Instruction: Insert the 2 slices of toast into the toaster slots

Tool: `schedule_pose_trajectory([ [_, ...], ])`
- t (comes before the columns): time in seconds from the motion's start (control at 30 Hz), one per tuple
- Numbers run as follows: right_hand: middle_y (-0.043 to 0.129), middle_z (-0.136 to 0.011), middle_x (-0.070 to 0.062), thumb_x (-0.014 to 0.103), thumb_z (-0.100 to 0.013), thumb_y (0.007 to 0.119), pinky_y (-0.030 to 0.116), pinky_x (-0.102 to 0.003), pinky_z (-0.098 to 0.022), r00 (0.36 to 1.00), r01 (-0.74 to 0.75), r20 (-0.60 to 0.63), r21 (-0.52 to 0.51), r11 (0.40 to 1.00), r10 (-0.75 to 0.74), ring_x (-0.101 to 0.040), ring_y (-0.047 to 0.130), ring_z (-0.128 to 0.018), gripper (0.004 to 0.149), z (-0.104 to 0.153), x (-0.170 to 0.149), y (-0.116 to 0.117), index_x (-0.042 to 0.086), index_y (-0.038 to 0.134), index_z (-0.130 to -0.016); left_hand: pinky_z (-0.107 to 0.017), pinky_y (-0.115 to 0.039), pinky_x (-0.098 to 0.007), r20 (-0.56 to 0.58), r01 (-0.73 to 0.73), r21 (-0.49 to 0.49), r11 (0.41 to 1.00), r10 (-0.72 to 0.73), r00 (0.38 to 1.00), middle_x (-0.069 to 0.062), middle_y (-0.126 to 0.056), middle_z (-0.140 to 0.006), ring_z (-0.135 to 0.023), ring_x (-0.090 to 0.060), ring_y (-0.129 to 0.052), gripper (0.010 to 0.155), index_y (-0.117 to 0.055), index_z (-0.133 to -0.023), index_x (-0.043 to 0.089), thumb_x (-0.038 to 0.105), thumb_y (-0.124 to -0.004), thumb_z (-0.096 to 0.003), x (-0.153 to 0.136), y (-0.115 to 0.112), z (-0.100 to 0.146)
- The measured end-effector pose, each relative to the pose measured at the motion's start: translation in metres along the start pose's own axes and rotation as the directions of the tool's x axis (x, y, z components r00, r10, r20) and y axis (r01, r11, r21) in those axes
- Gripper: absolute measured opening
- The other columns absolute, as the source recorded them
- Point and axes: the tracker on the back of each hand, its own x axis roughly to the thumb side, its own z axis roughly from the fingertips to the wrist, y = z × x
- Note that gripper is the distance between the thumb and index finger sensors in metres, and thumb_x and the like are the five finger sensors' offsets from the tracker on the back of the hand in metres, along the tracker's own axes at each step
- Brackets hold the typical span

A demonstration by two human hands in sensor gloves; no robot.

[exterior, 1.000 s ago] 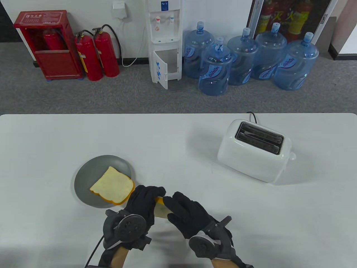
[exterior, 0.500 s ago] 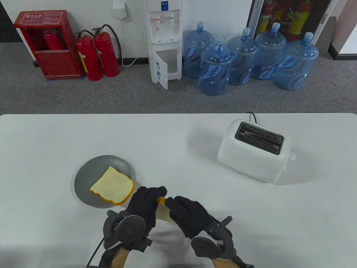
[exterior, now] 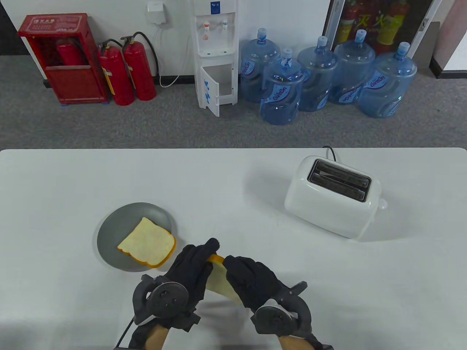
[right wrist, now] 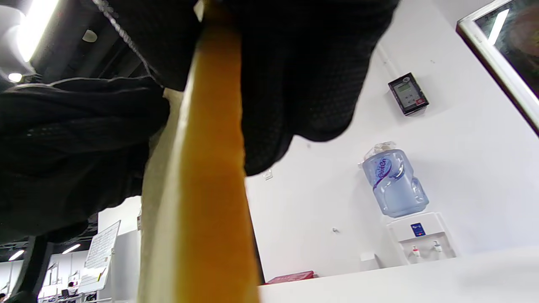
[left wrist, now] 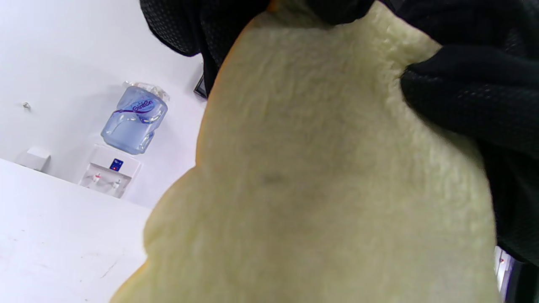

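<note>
One slice of toast (exterior: pixel 219 280) is held on edge above the near middle of the table, between both gloved hands. My left hand (exterior: pixel 193 264) grips its left face and my right hand (exterior: pixel 248 277) grips its right side. The left wrist view is filled by the pale face of that held slice (left wrist: pixel 320 176). Its orange crust (right wrist: pixel 206 176) runs down the right wrist view. A second slice (exterior: pixel 147 243) lies flat on a grey plate (exterior: pixel 113 233) to the left. The white toaster (exterior: pixel 334 197) stands at the right with both slots empty.
The toaster's black cord (exterior: pixel 330 151) runs off the table's far edge. Bare white table (exterior: pixel 233 189) lies between the hands and the toaster. On the floor beyond stand water bottles (exterior: pixel 281 94), a dispenser (exterior: pixel 215 54) and fire extinguishers (exterior: pixel 127 73).
The held slice has tilted so more of its pale face shows between the hands. My left fingers have risen along its top edge, and my right hand has shifted slightly right.
</note>
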Motion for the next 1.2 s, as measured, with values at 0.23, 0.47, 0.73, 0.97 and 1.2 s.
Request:
schedule_pose_trajectory([
  [0.23,0.089,-0.089,-0.003,0.039,-0.066,0.076,0.098,-0.031,-0.055,1.000,-0.013,-0.018,-0.019,1.000,0.012,-0.003,0.110,-0.058,0.049,0.000,0.001,-0.001,0.040,0.052,-0.109,-0.082,-0.060,-0.047,-0.005,0.051,0.059,0.997,-0.051,0.999,0.001,-0.075,-0.107,-0.091,-0.023,-0.098,0.055,-0.057,-0.112,0.031,0.039,-0.061,-0.0579,-0.003,0.007,0.002],
  [0.47,0.090,-0.088,-0.003,0.039,-0.066,0.076,0.098,-0.031,-0.054,0.998,-0.050,-0.038,-0.031,0.998,0.049,-0.004,0.110,-0.057,0.050,-0.001,-0.005,-0.002,0.038,0.052,-0.110,-0.082,-0.053,-0.049,-0.069,0.200,0.100,0.975,-0.194,0.979,0.000,-0.066,-0.116,-0.107,-0.029,-0.082,0.053,-0.057,-0.112,0.038,0.041,-0.061,-0.0588,-0.009,0.019,0.004],
  [0.73,0.089,-0.089,-0.004,0.039,-0.066,0.076,0.097,-0.032,-0.055,0.998,-0.054,-0.039,-0.033,0.998,0.053,-0.005,0.110,-0.058,0.051,-0.001,-0.004,-0.002,0.038,0.051,-0.110,-0.082,-0.042,-0.054,-0.159,0.326,0.101,0.940,-0.309,0.938,-0.004,-0.051,-0.123,-0.117,-0.037,-0.057,0.059,-0.048,-0.115,0.040,0.052,-0.059,-0.0585,-0.017,0.024,0.007],
  [0.97,0.089,-0.090,-0.003,0.039,-0.066,0.077,0.097,-0.032,-0.055,0.997,-0.067,-0.036,-0.028,0.997,0.066,-0.005,0.110,-0.059,0.051,-0.001,-0.004,-0.003,0.037,0.051,-0.110,-0.081,-0.033,-0.060,-0.254,0.439,0.026,0.898,-0.419,0.872,-0.004,-0.037,-0.126,-0.117,-0.040,-0.032,0.065,-0.043,-0.116,0.043,0.064,-0.056,-0.0557,-0.032,0.025,0.008],
  [1.2,0.089,-0.090,-0.003,0.039,-0.066,0.077,0.097,-0.033,-0.055,0.997,-0.074,-0.033,-0.028,0.997,0.073,-0.005,0.110,-0.059,0.052,-0.002,-0.003,-0.003,0.037,0.051,-0.110,-0.076,-0.022,-0.063,-0.286,0.511,-0.013,0.859,-0.493,0.822,-0.005,-0.031,-0.127,-0.116,-0.040,-0.022,0.068,-0.039,-0.117,0.044,0.067,-0.054,-0.0545,-0.042,0.026,0.009],
])
